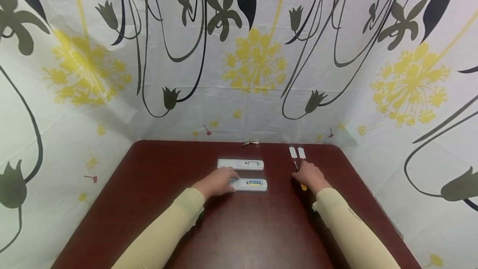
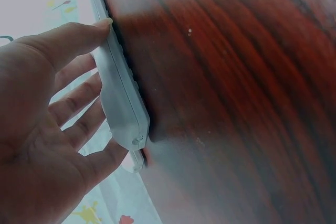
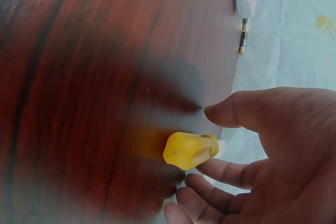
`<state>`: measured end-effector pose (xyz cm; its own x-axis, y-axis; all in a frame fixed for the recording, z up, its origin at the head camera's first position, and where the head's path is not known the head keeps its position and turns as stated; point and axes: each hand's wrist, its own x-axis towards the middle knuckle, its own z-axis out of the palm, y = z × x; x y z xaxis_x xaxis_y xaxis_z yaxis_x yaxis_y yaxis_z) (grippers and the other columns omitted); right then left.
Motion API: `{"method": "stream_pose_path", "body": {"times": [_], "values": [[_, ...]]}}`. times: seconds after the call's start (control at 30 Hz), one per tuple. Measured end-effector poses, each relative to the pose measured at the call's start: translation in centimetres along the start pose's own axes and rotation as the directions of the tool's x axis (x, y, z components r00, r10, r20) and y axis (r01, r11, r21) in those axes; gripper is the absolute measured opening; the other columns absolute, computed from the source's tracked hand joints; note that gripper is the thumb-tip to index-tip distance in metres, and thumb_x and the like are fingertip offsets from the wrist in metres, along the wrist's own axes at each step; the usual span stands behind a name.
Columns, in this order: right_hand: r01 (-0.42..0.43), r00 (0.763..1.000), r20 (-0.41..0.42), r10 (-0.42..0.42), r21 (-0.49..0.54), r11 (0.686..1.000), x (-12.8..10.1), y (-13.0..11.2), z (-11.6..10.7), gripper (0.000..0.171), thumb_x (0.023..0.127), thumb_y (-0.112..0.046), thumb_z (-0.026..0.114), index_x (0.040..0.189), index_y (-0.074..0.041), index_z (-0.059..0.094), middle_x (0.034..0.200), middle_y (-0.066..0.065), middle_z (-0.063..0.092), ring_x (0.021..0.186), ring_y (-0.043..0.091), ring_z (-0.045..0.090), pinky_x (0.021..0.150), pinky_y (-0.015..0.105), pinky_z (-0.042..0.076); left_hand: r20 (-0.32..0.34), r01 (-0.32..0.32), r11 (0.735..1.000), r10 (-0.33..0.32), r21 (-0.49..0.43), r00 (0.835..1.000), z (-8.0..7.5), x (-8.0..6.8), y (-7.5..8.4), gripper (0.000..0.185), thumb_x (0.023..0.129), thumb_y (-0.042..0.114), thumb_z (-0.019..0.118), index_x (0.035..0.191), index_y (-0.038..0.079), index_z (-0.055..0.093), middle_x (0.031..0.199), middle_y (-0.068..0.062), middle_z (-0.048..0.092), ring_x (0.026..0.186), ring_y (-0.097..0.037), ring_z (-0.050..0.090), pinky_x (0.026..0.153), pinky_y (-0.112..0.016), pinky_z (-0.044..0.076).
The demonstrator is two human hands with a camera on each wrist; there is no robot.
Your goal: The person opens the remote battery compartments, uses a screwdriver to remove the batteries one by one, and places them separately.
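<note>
My left hand holds the left end of the nearer white remote control, which lies back side up. In the left wrist view, the thumb presses one long edge of this remote while the fingers lie along the other side. Its uncovered battery compartment shows something blue and yellow inside. Over on the right, my right hand is spread around a screwdriver with a yellow handle lying on the table. The thumb stays apart from the handle, and the fingers are close beside it.
A second white remote lies just behind the first, its battery compartment uncovered. Two small white covers are side by side at the back right. Small batteries lie at the far table edge, near the patterned curtain.
</note>
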<state>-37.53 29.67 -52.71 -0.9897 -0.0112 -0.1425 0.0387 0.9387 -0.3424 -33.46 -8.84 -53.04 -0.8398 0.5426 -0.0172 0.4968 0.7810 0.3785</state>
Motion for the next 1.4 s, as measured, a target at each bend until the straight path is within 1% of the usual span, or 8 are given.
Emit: {"method": "stream_pose_path", "body": {"times": [0.23,0.27,0.47,0.5,0.53,0.7,0.87,1.4], "values": [[-0.006,0.999,0.034,0.005,0.038,0.999,0.4,0.2,0.0,0.042,0.101,-0.034,0.076,0.111,0.005,0.063,0.088,0.017,0.066,0.074,0.033,0.065,0.074,0.051,0.055,0.002,0.001,1.0,-0.001,-0.004,1.0,0.1,0.1,-0.1,0.04,0.1,0.024,0.086,0.137,0.013,0.076,0.141,-0.004,0.069,0.137,-0.024,0.061,0.12,-0.043,0.047],[0.019,0.999,0.027,-0.021,0.052,0.998,1.2,1.2,0.4,0.045,0.101,-0.038,0.076,0.111,0.004,0.063,0.088,0.016,0.066,0.074,0.031,0.064,0.074,0.049,0.055,0.0,-0.001,1.0,0.001,-0.003,1.0,0.2,0.1,-0.1,0.04,0.1,0.024,0.086,0.137,0.013,0.076,0.141,-0.005,0.069,0.137,-0.024,0.061,0.12,-0.043,0.047],[-0.003,1.0,0.019,0.001,0.075,0.997,1.3,1.0,0.7,0.055,0.102,-0.037,0.072,0.126,0.011,0.058,0.098,0.019,0.064,0.081,0.033,0.063,0.08,0.051,0.055,0.005,0.008,1.0,-0.008,0.009,1.0,0.2,0.1,-0.1,0.041,0.1,0.025,0.086,0.138,0.014,0.076,0.141,-0.003,0.069,0.136,-0.022,0.061,0.119,-0.042,0.048],[-0.033,0.999,0.023,0.031,0.069,0.997,0.6,0.0,0.4,0.054,0.102,-0.033,0.071,0.128,0.012,0.057,0.1,0.021,0.065,0.082,0.035,0.064,0.081,0.053,0.055,0.006,0.009,1.0,-0.009,0.01,1.0,0.2,0.1,-0.1,0.041,0.1,0.026,0.086,0.138,0.014,0.076,0.141,-0.003,0.069,0.136,-0.022,0.061,0.119,-0.042,0.048],[-0.035,0.999,0.016,0.034,0.068,0.997,0.6,0.0,0.6,0.054,0.102,-0.033,0.07,0.128,0.012,0.057,0.099,0.021,0.064,0.081,0.035,0.064,0.081,0.053,0.055,0.006,0.009,1.0,-0.009,0.007,1.0,0.2,0.1,-0.1,0.041,0.1,0.026,0.086,0.138,0.014,0.076,0.141,-0.003,0.069,0.136,-0.022,0.061,0.119,-0.042,0.048],[-0.039,0.999,-0.004,0.039,0.065,0.997,0.4,0.0,0.9,0.039,0.104,-0.032,0.066,0.109,0.006,0.064,0.09,0.017,0.065,0.073,0.031,0.063,0.073,0.048,0.054,0.001,-0.001,1.0,0.001,0.008,1.0,0.2,0.0,-0.1,0.04,0.1,0.025,0.086,0.137,0.013,0.076,0.14,-0.004,0.069,0.136,-0.023,0.062,0.119,-0.042,0.048],[-0.042,0.999,-0.003,0.042,0.058,0.997,0.1,-0.2,0.8,0.035,0.105,-0.033,0.065,0.094,0.001,0.067,0.083,0.015,0.066,0.068,0.029,0.063,0.068,0.046,0.053,-0.005,-0.01,1.0,0.01,0.012,1.0,0.2,0.0,-0.1,0.04,0.1,0.024,0.086,0.137,0.013,0.076,0.138,-0.004,0.07,0.134,-0.023,0.062,0.118,-0.042,0.048],[-0.027,0.994,-0.108,0.032,0.045,0.999,0.6,0.6,1.7,0.034,0.102,-0.029,0.064,0.083,-0.001,0.069,0.083,0.015,0.068,0.073,0.033,0.061,0.076,0.054,0.053,-0.008,-0.015,1.0,0.015,0.021,1.0,0.3,0.1,-0.3,0.041,0.1,0.024,0.086,0.138,0.013,0.076,0.14,-0.004,0.069,0.135,-0.023,0.062,0.118,-0.042,0.048]]}}
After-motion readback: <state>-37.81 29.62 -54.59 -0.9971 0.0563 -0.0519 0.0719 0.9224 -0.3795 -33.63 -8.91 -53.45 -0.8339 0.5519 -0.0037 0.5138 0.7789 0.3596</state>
